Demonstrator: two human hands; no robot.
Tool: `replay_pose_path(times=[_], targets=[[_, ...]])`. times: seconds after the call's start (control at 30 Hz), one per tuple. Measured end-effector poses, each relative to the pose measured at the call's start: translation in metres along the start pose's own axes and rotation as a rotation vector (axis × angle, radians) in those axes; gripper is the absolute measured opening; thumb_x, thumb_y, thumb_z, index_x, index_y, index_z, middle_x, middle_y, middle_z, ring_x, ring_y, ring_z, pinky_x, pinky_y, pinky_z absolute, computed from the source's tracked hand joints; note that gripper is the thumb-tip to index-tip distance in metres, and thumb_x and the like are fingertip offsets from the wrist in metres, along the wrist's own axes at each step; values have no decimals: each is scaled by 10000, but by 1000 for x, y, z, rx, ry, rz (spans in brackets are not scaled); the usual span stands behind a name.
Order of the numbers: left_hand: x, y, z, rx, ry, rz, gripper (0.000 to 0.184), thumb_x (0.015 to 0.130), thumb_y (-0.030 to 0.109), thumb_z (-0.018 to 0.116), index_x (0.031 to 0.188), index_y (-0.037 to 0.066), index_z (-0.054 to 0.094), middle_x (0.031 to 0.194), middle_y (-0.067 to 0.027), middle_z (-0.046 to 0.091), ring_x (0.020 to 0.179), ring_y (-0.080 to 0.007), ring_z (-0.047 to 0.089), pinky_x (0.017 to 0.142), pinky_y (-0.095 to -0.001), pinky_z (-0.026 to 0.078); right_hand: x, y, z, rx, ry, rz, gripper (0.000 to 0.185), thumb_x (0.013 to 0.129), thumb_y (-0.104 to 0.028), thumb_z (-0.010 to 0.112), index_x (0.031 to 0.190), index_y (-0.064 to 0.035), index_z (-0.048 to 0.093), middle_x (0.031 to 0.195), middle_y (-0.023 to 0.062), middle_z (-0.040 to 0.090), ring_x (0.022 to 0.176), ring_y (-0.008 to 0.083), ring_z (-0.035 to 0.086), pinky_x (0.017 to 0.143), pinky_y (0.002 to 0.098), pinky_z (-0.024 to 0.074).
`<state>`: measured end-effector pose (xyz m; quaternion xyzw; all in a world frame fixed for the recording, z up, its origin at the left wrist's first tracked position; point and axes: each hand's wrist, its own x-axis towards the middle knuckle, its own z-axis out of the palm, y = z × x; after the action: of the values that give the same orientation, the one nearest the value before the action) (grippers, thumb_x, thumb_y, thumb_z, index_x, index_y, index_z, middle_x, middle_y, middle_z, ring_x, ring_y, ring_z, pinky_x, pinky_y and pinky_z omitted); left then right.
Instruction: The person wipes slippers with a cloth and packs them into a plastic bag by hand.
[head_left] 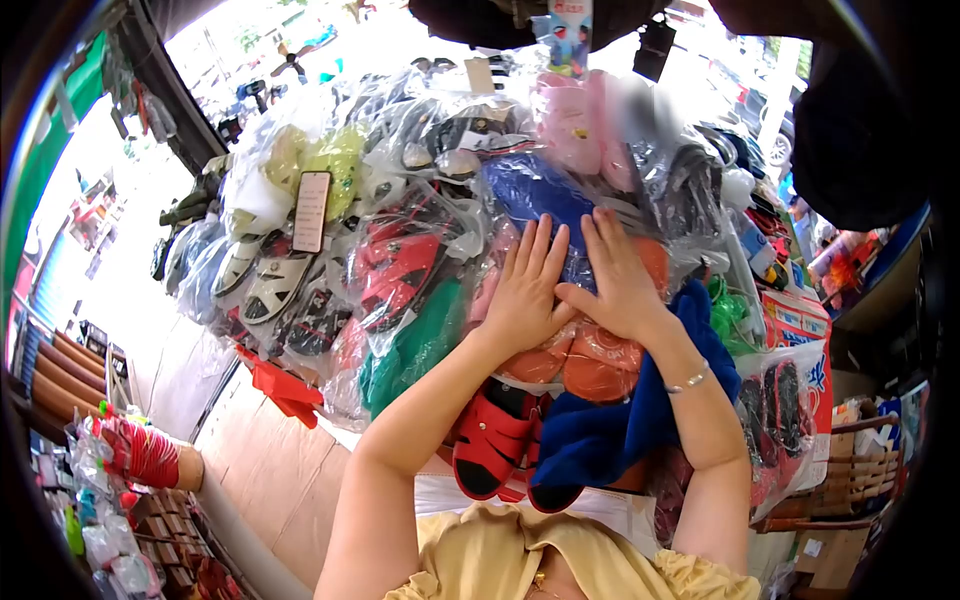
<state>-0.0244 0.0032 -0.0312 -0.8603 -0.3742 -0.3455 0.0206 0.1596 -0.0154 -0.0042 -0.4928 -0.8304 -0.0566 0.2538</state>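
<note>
Both hands lie flat, side by side, on plastic-wrapped footwear heaped in front of me. My left hand (530,295) has its fingers stretched away from me, and my right hand (618,280) rests beside it, its thumb meeting the left hand. Beyond the fingertips is a blue item in clear plastic (535,190). Orange slippers in plastic (603,365) lie just below the hands. Nearer to me are red and black sandals (490,445) and a dark blue cloth (600,440), which passes under my right forearm. Neither hand grips anything.
A phone (311,212) lies on the bagged shoes at the left. Pink clogs (570,125) sit at the back of the heap. Red sandals in plastic (400,265) and a green item (415,345) are left of my arms. A woven basket (850,465) stands at the right.
</note>
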Motion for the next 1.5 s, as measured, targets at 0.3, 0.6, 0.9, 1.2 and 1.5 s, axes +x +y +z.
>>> replay_pose_path(times=[0.3, 0.6, 0.9, 1.2, 1.5], targets=[[12, 5, -76, 49, -90, -39, 862, 883, 543, 527, 1464, -22, 232, 1496, -276, 249, 1408, -403, 220, 1138, -501, 192, -1, 11, -5, 215, -68, 136, 928, 896, -494, 559, 1459, 93, 113, 1471, 339, 249, 1373, 432, 285, 1121, 416, 269], [14, 9, -1, 0, -46, -11, 894, 867, 578, 526, 1485, 20, 203, 1529, -281, 150, 1425, -452, 115, 1130, -542, 154, -3, 30, -35, 75, -245, 296, 903, 867, -481, 596, 1450, 84, 198, 1422, 313, 364, 1348, 399, 349, 1108, 416, 296], [-10, -4, 6, -9, -22, -7, 943, 831, 579, 553, 1460, -41, 220, 1504, -300, 208, 1395, -463, 203, 1128, -534, 181, -9, 9, 3, 38, 21, 27, 913, 874, -491, 585, 1472, 55, 166, 1506, 284, 226, 1402, 401, 243, 1136, 442, 230], [-27, -7, -75, 169, -561, 0, 904, 857, 558, 554, 1445, -54, 241, 1474, -289, 286, 1396, -415, 246, 1137, -501, 196, 5, 8, -45, 7, -332, 340, 899, 867, -568, 549, 1436, 66, 258, 1407, 310, 381, 1310, 407, 394, 1076, 425, 331], [30, 43, -41, -71, 36, 140, 925, 796, 441, 675, 1467, -8, 224, 1486, -268, 278, 1412, -403, 219, 1139, -522, 167, -5, 23, 8, 254, 75, 20, 827, 917, -356, 578, 1490, 24, 118, 1506, 253, 262, 1394, 413, 254, 1139, 423, 234]])
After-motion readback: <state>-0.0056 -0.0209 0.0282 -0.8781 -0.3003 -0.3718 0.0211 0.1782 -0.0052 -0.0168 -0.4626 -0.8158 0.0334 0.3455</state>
